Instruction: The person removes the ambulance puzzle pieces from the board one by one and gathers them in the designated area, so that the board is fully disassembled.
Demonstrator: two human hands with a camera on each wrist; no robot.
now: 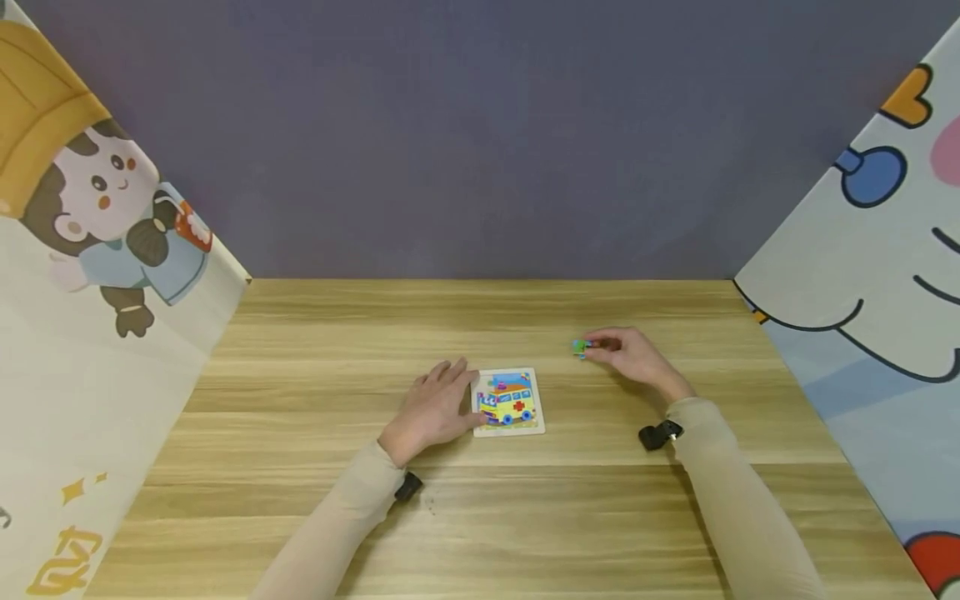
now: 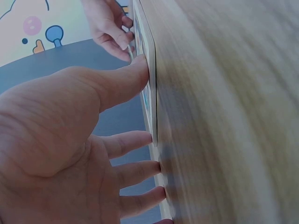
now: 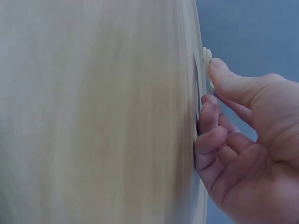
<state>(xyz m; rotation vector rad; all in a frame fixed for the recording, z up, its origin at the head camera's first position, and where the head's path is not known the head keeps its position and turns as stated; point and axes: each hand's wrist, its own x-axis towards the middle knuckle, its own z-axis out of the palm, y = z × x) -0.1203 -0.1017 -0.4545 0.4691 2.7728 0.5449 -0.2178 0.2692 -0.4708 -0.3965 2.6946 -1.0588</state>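
A small square jigsaw puzzle [image 1: 517, 400] with a pale frame and a yellow van with a red cross lies on the table. Its upper left corner shows a bare pale patch. My left hand [image 1: 433, 407] is at its left side, fingers spread and thumb resting on the frame's edge; the left wrist view shows the thumb [image 2: 126, 79] on the board. To the right and farther back, my right hand [image 1: 628, 357] pinches a green and blue puzzle piece [image 1: 580, 348] between thumb and finger. The piece [image 3: 208, 60] appears edge-on in the right wrist view, the other fingers curled below it.
The wood-grain table [image 1: 495, 517] runs back to a dark grey-blue wall [image 1: 487, 150]. Side panels with cartoon prints stand at left [image 1: 172, 333] and right [image 1: 847, 400]. Both wrists wear small black devices, the right one [image 1: 660, 434] and the left one [image 1: 408, 486].
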